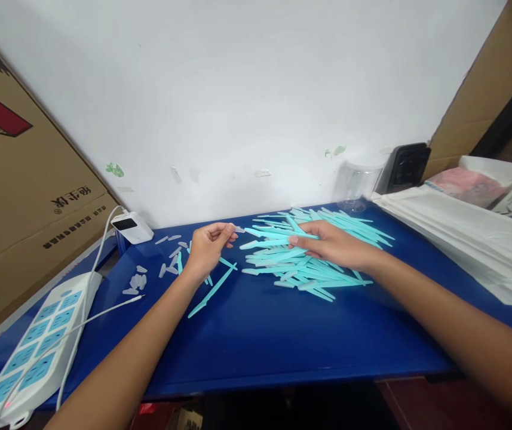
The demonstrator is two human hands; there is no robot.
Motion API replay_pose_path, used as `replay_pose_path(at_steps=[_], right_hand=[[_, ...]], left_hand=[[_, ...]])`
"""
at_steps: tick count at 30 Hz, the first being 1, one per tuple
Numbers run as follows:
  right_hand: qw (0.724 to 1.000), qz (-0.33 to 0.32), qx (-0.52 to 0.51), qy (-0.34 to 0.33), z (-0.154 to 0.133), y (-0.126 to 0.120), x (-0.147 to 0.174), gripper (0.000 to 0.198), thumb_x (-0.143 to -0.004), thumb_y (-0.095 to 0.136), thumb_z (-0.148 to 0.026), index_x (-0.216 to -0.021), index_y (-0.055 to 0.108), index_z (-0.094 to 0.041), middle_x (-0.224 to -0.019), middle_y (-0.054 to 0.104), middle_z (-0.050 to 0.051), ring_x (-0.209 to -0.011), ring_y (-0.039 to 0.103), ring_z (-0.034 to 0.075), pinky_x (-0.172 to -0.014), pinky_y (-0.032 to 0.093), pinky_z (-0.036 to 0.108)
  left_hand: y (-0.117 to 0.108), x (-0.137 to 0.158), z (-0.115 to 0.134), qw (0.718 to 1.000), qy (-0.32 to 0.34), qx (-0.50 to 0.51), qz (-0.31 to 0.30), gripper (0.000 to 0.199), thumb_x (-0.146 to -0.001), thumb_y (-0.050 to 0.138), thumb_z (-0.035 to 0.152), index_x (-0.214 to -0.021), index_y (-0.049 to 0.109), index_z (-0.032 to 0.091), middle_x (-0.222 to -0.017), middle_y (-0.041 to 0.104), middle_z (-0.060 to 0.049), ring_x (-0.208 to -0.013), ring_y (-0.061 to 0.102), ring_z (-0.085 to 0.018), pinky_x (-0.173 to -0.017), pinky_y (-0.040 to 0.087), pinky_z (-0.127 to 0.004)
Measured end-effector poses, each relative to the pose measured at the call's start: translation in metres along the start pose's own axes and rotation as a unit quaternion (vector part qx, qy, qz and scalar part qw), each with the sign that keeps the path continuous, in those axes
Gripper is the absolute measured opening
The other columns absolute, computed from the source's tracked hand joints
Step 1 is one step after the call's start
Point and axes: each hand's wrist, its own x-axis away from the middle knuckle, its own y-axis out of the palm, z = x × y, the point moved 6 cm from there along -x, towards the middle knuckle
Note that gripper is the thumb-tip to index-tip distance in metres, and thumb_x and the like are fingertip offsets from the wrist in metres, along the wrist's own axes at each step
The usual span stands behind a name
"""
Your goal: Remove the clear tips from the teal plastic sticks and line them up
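Note:
My left hand [213, 243] pinches a small translucent cap [239, 229] between thumb and fingers. The cap is at the tip of a slim turquoise eyebrow razor [260, 233]; whether it touches the tip I cannot tell. My right hand [327, 242] is closed on turquoise razors whose tips point left; how many it grips is hidden by the fingers. Beneath and behind it spreads a pile of the same razors [309, 276], many with translucent caps. Below my left hand lie several more razors [213, 291], and loose caps [137, 280] are scattered to its left.
The blue table [256, 340] meets a white wall. At left are a power strip [36, 346], a white device [132, 227] with a cable, and a large carton [23, 179]. A clear plastic jar [358, 185] stands behind the pile, with white sheets [457, 239] at right.

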Motion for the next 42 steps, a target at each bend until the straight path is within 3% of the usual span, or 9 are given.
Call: replay_pose_path(at_steps=[3, 5, 8, 17, 22, 27, 35, 39, 42], right_hand=[[1.0, -0.001, -0.009, 0.004, 0.003, 0.0, 0.0, 0.046, -0.086, 0.069, -0.064, -0.1, 0.078, -0.02, -0.128, 0.067, 0.013, -0.103, 0.067, 0.027, -0.079, 0.057, 0.034], [1.0, -0.005, -0.021, 0.013, 0.006, 0.0, 0.0, 0.043, -0.086, 0.071, -0.062, -0.101, 0.079, -0.023, -0.153, 0.053, 0.011, -0.124, 0.061, 0.031, -0.086, 0.058, 0.034], [0.999, -0.01, -0.031, 0.023, 0.008, 0.001, 0.001, 0.04, -0.085, 0.074, -0.06, -0.103, 0.08, -0.025, -0.164, 0.041, 0.008, -0.139, 0.052, 0.034, -0.091, 0.059, 0.036], [0.999, -0.007, 0.032, -0.024, 0.004, 0.0, 0.0, 0.041, -0.089, 0.068, -0.062, -0.101, 0.083, -0.026, -0.144, 0.061, 0.011, -0.13, 0.057, 0.038, -0.088, 0.057, 0.04], [0.998, 0.002, 0.045, -0.046, 0.0, 0.004, 0.001, 0.044, -0.093, 0.061, -0.063, -0.098, 0.081, -0.025, -0.113, 0.069, 0.01, -0.1, 0.064, 0.029, -0.077, 0.052, 0.035], [0.996, 0.009, 0.046, -0.079, -0.005, 0.007, 0.001, 0.045, -0.095, 0.057, -0.063, -0.093, 0.077, -0.023, -0.088, 0.064, 0.004, -0.076, 0.056, 0.02, -0.068, 0.043, 0.031], [0.996, 0.005, 0.039, -0.075, -0.006, 0.01, -0.001, 0.049, -0.096, 0.056, -0.065, -0.093, 0.076, -0.021, -0.088, 0.064, 0.005, -0.078, 0.057, 0.021, -0.069, 0.043, 0.032], [0.995, 0.011, 0.062, -0.073, -0.003, 0.005, -0.003, 0.048, -0.095, 0.056, -0.066, -0.094, 0.078, -0.023, -0.103, 0.072, 0.007, -0.094, 0.064, 0.027, -0.083, 0.046, 0.034], [0.99, 0.031, 0.098, -0.092, 0.0, -0.005, -0.006, 0.049, -0.094, 0.056, -0.067, -0.092, 0.077, -0.023, -0.097, 0.073, 0.006, -0.091, 0.064, 0.028, -0.082, 0.044, 0.034]], left_hand=[[0.001, 0.001, 0.0, 1.0, -0.01, -0.008, 0.0, 0.044, -0.082, 0.078, 0.059, -0.09, 0.079, 0.015, -0.078, 0.074, -0.006, -0.067, 0.065, -0.016, -0.064, 0.055, -0.029], [0.002, 0.002, 0.001, 1.0, -0.013, -0.014, -0.003, 0.044, -0.082, 0.078, 0.059, -0.089, 0.079, 0.016, -0.077, 0.073, -0.005, -0.065, 0.064, -0.015, -0.064, 0.054, -0.028], [0.003, 0.002, 0.002, 1.0, -0.009, -0.023, -0.01, 0.044, -0.083, 0.077, 0.059, -0.087, 0.078, 0.016, -0.075, 0.072, -0.005, -0.065, 0.064, -0.015, -0.064, 0.053, -0.028], [0.008, 0.006, 0.01, 0.998, 0.004, -0.046, -0.031, 0.04, -0.08, 0.08, 0.058, -0.081, 0.078, 0.018, -0.069, 0.069, -0.003, -0.062, 0.06, -0.015, -0.061, 0.05, -0.028], [0.013, 0.012, 0.009, 0.999, -0.003, -0.028, -0.031, 0.038, -0.081, 0.081, 0.055, -0.073, 0.075, 0.018, -0.065, 0.067, -0.002, -0.062, 0.058, -0.015, -0.063, 0.045, -0.028], [0.017, 0.015, 0.008, 1.0, -0.001, 0.009, -0.019, 0.037, -0.08, 0.082, 0.053, -0.071, 0.073, 0.018, -0.066, 0.062, 0.0, -0.064, 0.053, -0.013, -0.066, 0.044, -0.027], [0.021, 0.018, 0.014, 0.999, -0.006, 0.019, -0.027, 0.036, -0.081, 0.082, 0.052, -0.071, 0.073, 0.018, -0.069, 0.06, 0.0, -0.068, 0.051, -0.014, -0.069, 0.043, -0.028], [0.021, 0.017, 0.013, 0.999, -0.004, -0.026, -0.035, 0.039, -0.084, 0.077, 0.057, -0.076, 0.074, 0.018, -0.07, 0.065, -0.002, -0.067, 0.055, -0.016, -0.066, 0.044, -0.028], [0.02, 0.015, 0.014, 0.994, 0.042, -0.097, -0.037, 0.039, -0.09, 0.07, 0.057, -0.09, 0.078, 0.019, -0.085, 0.074, -0.006, -0.078, 0.064, -0.02, -0.07, 0.048, -0.03]])
